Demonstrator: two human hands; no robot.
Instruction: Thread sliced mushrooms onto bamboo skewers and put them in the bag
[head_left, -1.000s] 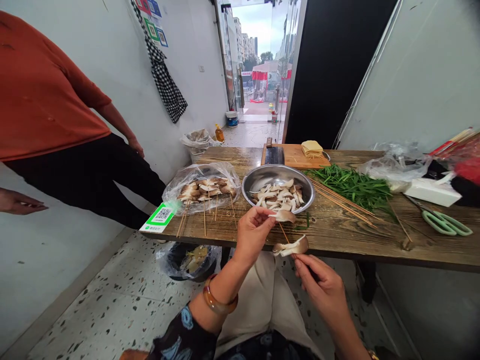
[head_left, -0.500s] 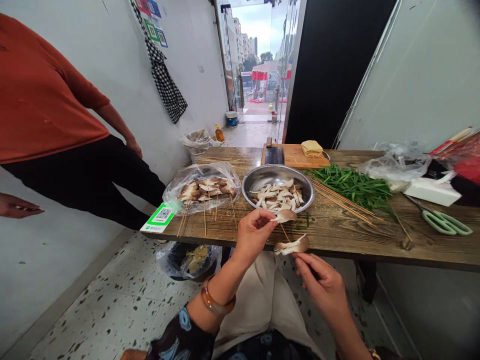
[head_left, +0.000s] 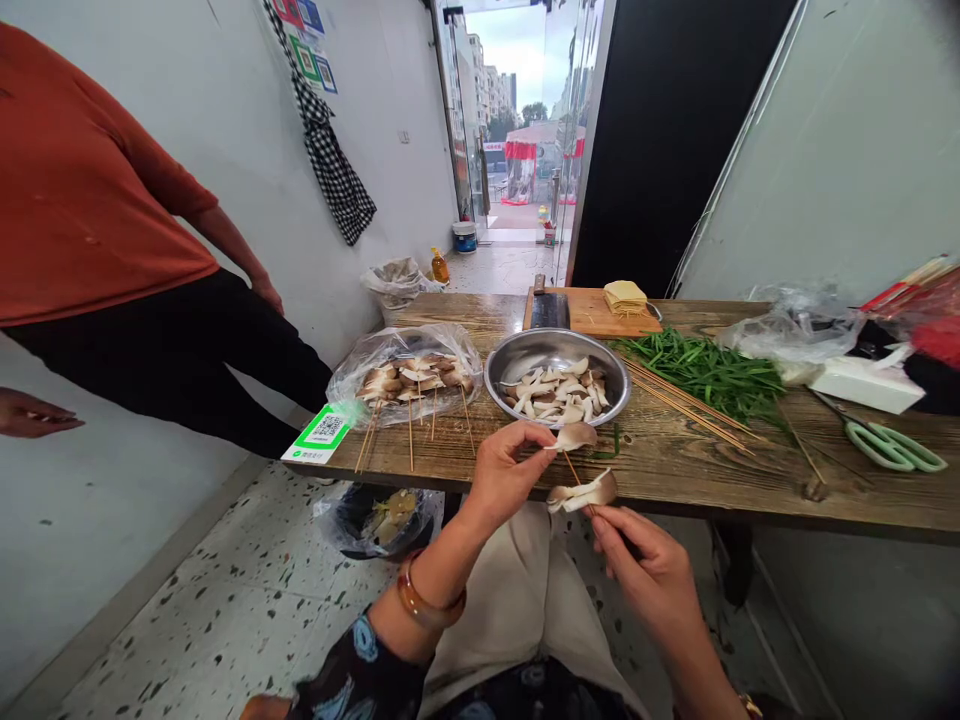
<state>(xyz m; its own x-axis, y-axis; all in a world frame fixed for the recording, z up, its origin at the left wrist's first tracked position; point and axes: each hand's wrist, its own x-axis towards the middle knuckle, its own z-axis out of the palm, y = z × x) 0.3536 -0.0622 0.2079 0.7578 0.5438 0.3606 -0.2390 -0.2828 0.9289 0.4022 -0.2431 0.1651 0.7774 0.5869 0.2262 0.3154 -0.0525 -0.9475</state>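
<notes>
Between thumb and fingers my left hand pinches a mushroom piece with a brown cap, just in front of the bowl. My right hand grips a thin wooden skewer from below. Threaded on that skewer are mushroom pieces, directly above my right fingertips. The skewer's upper end reaches the piece in my left hand; whether it has pierced it I cannot tell. Behind my hands a steel bowl holds many loose mushroom pieces. Left of it, skewered mushrooms lie on a clear plastic bag.
Loose skewers and green chives lie right of the bowl. Behind stand a cutting board, a cleaver and stacked tofu sheets. Scissors lie far right. A bin sits below; a person stands left.
Hardly anything differs. Both hands keep their hold on the mushroom piece and the skewer, with only a tiny shift of the view.
</notes>
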